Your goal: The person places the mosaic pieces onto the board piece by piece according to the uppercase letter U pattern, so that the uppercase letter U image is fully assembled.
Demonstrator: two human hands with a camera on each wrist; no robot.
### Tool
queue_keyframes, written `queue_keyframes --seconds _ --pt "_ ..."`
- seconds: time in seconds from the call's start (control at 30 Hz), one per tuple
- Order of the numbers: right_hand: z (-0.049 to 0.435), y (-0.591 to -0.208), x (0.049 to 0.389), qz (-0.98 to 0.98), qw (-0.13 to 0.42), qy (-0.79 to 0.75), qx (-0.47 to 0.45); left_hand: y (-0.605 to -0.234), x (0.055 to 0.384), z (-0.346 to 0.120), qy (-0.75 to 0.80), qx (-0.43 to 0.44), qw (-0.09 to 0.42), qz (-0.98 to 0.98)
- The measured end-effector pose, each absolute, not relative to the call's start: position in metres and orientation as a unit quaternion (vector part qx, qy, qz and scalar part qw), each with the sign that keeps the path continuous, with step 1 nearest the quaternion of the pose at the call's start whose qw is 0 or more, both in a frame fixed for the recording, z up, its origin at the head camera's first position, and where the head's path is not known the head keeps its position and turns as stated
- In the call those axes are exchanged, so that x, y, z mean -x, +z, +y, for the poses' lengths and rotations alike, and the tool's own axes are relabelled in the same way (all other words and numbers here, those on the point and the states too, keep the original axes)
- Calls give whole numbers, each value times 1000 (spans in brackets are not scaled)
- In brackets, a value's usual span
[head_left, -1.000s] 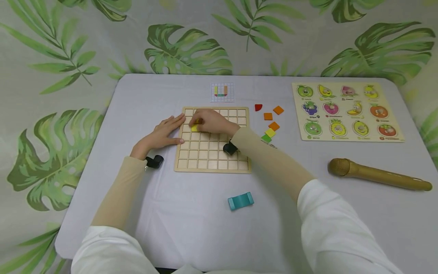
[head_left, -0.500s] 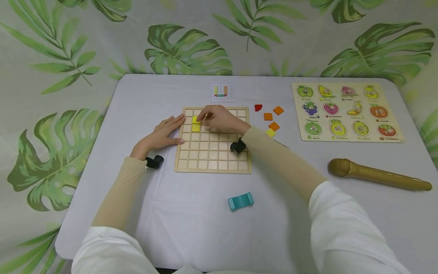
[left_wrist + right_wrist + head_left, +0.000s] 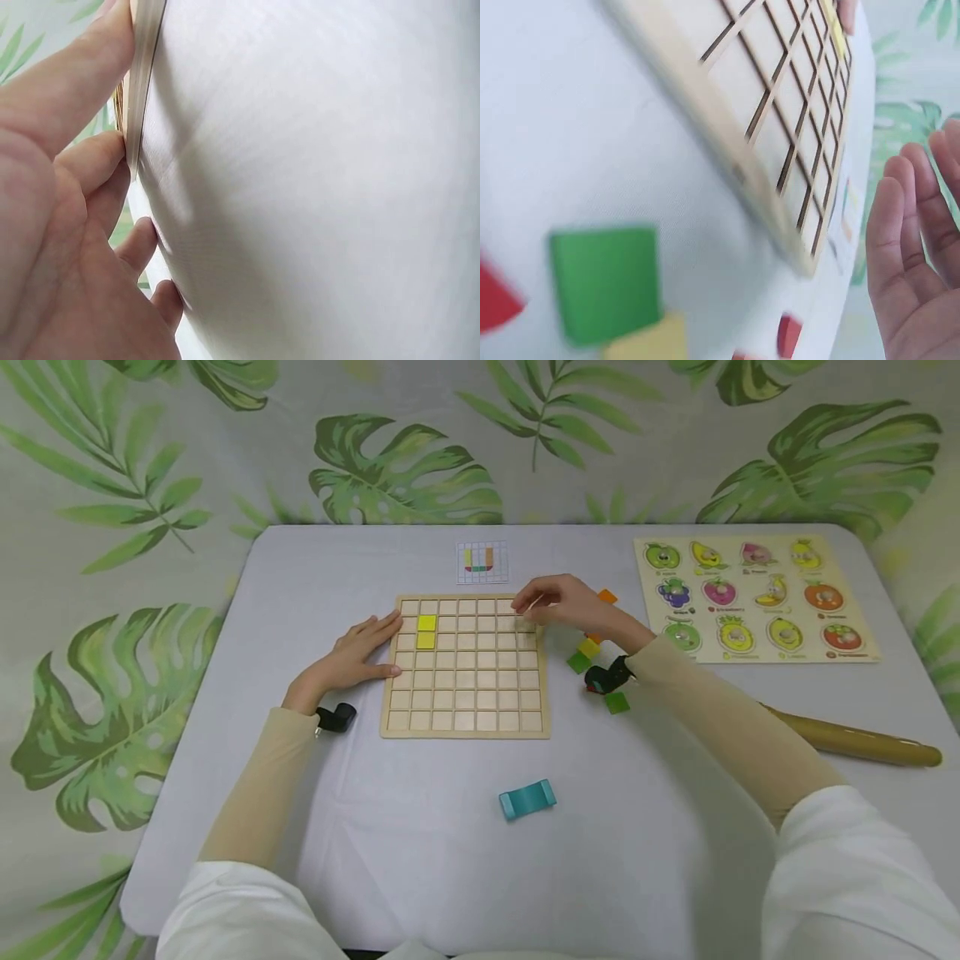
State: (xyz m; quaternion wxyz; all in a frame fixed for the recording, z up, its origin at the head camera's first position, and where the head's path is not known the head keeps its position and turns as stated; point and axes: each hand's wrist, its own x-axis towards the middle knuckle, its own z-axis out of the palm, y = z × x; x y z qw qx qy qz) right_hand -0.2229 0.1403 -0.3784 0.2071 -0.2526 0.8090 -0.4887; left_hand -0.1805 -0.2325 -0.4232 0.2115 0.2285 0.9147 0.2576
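Note:
A wooden grid board lies on the table, with two yellow square tiles one above the other in its upper left cells. My left hand rests along the board's left edge, its thumb and fingertips touching the frame, as the left wrist view also shows. Over the board's upper right corner hovers my right hand. In the right wrist view its fingers are loosely bent with nothing between them. Right of the board lie green tiles, another yellow tile and orange tiles, partly hidden by the right arm.
A small card with a coloured U pattern lies behind the board. A fruit puzzle board is at the back right, a brown microphone-shaped object at the right. A teal curved piece lies in front.
My right hand let go of the upper yellow tile, now in the cell above the other, and moved right to the board's far corner. My left hand stayed at the board's edge.

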Motion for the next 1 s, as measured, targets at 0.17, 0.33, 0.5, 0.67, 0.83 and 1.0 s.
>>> queue_keyframes --seconds 0.17,0.33,0.5,0.67,0.83,1.0 --pt "178 -379 217 823 219 -487 195 -421 178 -233 264 -224 211 914" --pt "210 -377 212 833 216 -487 148 -420 178 -232 266 -226 209 914" --pt "230 -372 206 840 214 -483 124 -420 178 -232 266 -223 211 914" --pt "236 -375 203 841 219 -478 126 -420 178 -230 267 -223 214 913" --pt "230 -383 201 853 206 -454 155 -422 179 -231 264 -225 212 914" --pt "225 -392 200 866 187 -431 170 -425 180 -232 263 -226 208 915"
